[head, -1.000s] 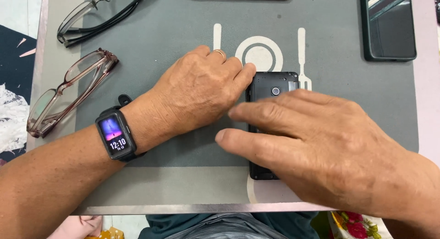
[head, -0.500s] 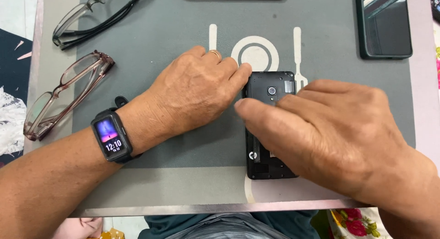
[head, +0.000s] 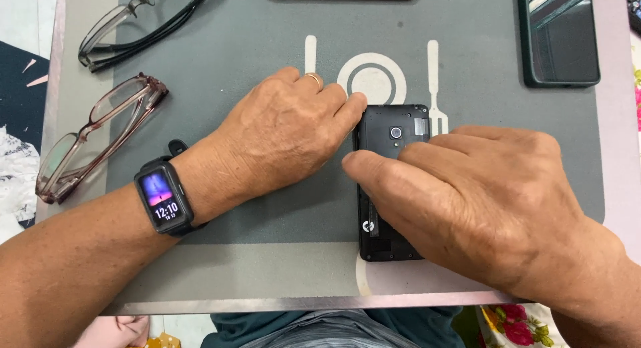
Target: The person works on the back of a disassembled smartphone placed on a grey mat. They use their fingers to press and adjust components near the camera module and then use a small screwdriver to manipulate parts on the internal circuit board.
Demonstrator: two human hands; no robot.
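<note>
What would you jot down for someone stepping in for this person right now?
Left hand: flat on the mat, fingertips against the left edge of the phone.
Right hand: lies over the phone, fingers pressing on its back.
Phone: face down near the mat's front edge, back cover off, camera and inner frame showing.
Done: cover is off.
Left: cannot tell; no loose cover or battery is in view.
Nearby: two glasses at left, two other phones at the far edge.

A black phone (head: pixel 390 188) lies back-up on a grey mat (head: pixel 267 214). The left hand (head: pixel 287 131) touches its nine o'clock edge; the right hand (head: pixel 477 198) covers its three o'clock side. Two pairs of glasses (head: pixel 97 137) lie towards ten o'clock.
</note>
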